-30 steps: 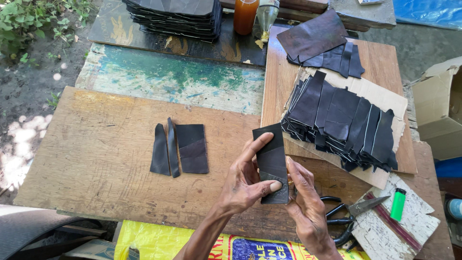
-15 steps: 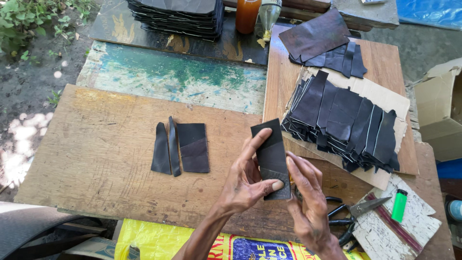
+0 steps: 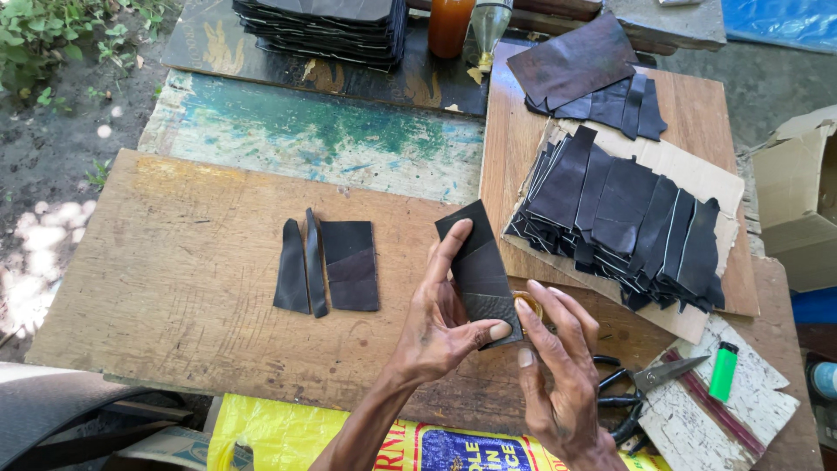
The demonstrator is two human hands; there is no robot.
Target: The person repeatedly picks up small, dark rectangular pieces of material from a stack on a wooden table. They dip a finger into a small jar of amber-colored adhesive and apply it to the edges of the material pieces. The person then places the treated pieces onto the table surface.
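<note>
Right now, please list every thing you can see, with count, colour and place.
held piece: one, dark, in left hand
cut pieces: three, dark, side by side on wooden board
wooden board: one, brown, centre
fanned pieces: many, dark, on cardboard, right
loose pieces: several, dark, top right
stacked sheets: one pile, dark, top
bottle: one, orange, top
scissors: one, black handles, lower right
lighter: one, green, lower right
cardboard box: one, brown, right edge
left hand: grips held piece
right hand: open, beside held piece

Yellow printed sack (image 3: 296,436) bottom; cardboard box (image 3: 798,209) right.
</note>
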